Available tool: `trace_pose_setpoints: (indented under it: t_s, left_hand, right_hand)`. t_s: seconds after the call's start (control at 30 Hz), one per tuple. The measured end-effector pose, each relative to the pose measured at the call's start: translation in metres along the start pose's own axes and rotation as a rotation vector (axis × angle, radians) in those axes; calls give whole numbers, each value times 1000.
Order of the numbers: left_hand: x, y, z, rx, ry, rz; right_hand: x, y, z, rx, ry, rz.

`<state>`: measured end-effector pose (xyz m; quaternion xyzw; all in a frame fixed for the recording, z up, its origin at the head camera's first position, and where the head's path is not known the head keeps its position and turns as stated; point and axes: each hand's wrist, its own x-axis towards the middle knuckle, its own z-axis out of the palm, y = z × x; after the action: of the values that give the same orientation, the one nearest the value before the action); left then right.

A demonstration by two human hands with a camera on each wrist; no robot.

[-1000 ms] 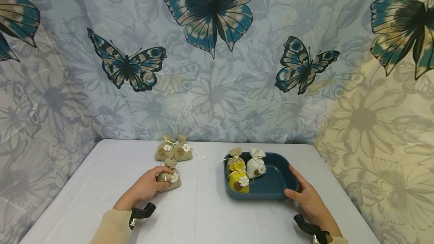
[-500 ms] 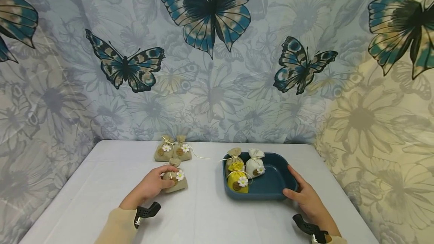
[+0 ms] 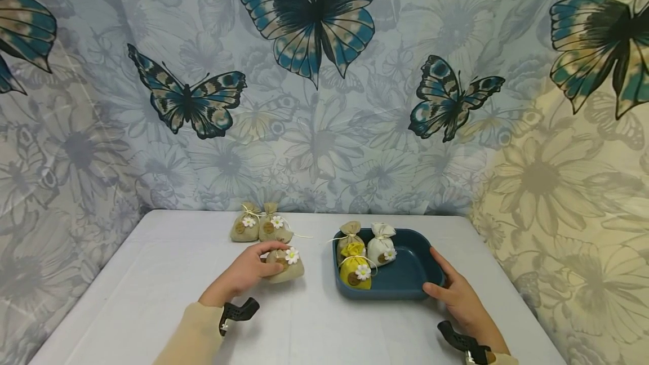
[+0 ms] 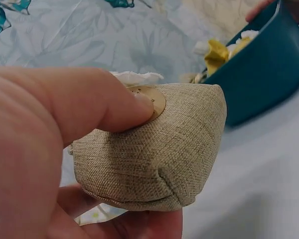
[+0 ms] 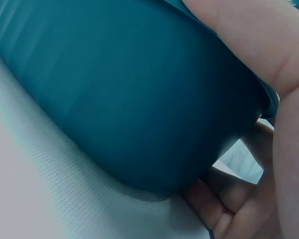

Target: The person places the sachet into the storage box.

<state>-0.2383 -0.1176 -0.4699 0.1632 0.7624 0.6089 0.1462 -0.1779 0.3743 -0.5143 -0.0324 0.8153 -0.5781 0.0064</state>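
Observation:
My left hand (image 3: 247, 270) grips a beige drawstring sachet (image 3: 291, 271) above the white table, left of a blue tray (image 3: 392, 293). In the left wrist view my thumb presses the round tag on the sachet (image 4: 192, 139), and fingers support it from beneath. The sachet carries a white flower; its tied neck is hidden by my hand. My right hand (image 3: 458, 297) holds the tray's right end, thumb at the rim and fingers round the outer wall. Inside the tray's left part stand a yellow sachet (image 3: 352, 276), a white one and another beige one.
Two more beige sachets, a left one (image 3: 245, 231) and a right one (image 3: 272, 232), stand side by side at the table's back, a loose string trailing right. Behind the table (image 3: 304, 325) hangs a butterfly-print cloth (image 3: 324, 145).
My left hand has carried the beige sachet rightward toward the tray, away from its earlier spot in front of the two back sachets. My right hand and the tray have stayed put.

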Motion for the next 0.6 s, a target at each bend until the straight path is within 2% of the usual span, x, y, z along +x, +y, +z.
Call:
trace_pose_setpoints:
  t_s: [0.37, 0.6]
  left_hand:
    - [19, 28, 28, 21, -73, 60]
    - [30, 46, 47, 58, -113, 96]
  right_hand:
    - [-1, -3, 1, 9, -5, -8]
    - [-1, -4, 1, -26, 9, -17]
